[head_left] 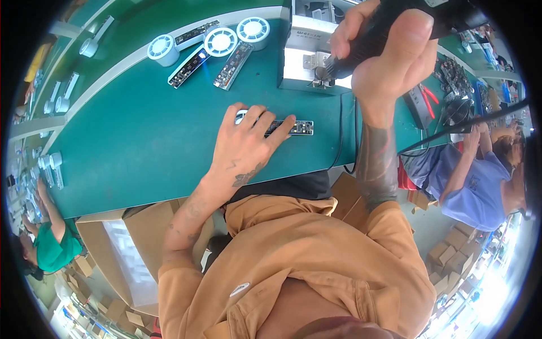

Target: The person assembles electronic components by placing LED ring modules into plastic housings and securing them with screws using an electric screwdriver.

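**Hands at the green bench**

The bench (141, 141) is a long run of teal-green matting, bending away toward the upper left, with a pale strip along its far side. On it stand three round white spools (220, 40) and three dark circuit strips (233, 65) lying aslant between them. Open cardboard boxes (130, 248) sit below the near edge, and more are stacked on the floor at lower right. A person in blue (474, 186) works at the right, another in green (53, 248) at the lower left.

The left hand (245, 144) lies flat on the mat, fingers spread and pressing down on a narrow dark circuit board (293, 127) just in front of the person's body. The right hand (384, 48) is raised above it, fingers wrapped tight round a black handheld tool (384, 28), near a grey machine (307, 56) at the back of the bench.

The board's left end is hidden under the fingers. The tool's tip is hard to make out against the machine, and its upper end is cut off by the frame.
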